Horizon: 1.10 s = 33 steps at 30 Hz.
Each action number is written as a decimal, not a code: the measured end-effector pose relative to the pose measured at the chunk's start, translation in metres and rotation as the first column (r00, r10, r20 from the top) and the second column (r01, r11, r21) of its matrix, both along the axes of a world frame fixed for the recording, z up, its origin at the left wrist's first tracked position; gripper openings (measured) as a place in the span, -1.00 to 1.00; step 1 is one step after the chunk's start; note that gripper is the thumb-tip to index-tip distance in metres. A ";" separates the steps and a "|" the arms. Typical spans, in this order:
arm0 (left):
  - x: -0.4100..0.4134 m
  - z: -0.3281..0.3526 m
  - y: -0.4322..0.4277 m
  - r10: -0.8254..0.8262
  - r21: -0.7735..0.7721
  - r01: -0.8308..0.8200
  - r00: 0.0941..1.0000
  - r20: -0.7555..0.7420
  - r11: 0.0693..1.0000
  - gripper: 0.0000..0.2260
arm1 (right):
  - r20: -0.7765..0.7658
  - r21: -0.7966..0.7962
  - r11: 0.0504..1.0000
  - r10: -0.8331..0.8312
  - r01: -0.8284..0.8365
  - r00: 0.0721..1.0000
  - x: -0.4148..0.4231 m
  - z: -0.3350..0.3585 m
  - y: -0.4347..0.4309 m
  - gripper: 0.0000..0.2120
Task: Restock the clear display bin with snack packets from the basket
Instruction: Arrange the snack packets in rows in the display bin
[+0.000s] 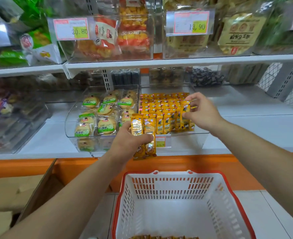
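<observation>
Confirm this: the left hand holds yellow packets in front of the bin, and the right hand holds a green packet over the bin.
Wrong in one point: the packet the right hand pinches is yellow, not green, as the head view shows. The left hand does hold yellow packets in front of the bin.

Left hand (128, 144) grips two yellow snack packets (143, 130); right hand (200, 112) pinches one packet (185, 107) over the clear display bin (200, 135), basket (176, 185) below.
</observation>
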<state>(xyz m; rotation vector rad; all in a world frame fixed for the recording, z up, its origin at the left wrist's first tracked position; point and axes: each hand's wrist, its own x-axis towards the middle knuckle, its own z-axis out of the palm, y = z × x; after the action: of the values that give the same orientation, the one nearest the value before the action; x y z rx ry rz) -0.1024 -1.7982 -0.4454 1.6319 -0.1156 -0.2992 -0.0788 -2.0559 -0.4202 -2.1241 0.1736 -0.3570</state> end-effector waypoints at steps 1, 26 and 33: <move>0.003 -0.001 0.001 0.003 0.006 -0.003 1.000 0.004 1.000 -0.63 | -0.016 -0.035 0.999 -0.007 0.006 1.000 0.013 -0.004 0.000 -0.54; 0.012 -0.009 -0.009 0.017 0.016 -0.016 0.999 -0.041 1.000 -0.59 | -0.063 -0.278 0.960 -0.057 0.037 0.996 0.035 -0.024 0.005 -0.71; -0.006 0.001 -0.023 -0.025 -0.070 0.019 0.996 -0.081 0.997 -0.67 | -0.091 0.343 0.887 0.360 -0.310 0.929 -0.072 0.002 0.043 -0.57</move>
<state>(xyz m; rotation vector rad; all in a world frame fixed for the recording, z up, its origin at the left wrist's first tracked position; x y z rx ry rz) -0.1084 -1.8215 -0.4445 1.5489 -0.0808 -0.3745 -0.1512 -2.0125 -0.4178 -1.8093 -0.0503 0.0412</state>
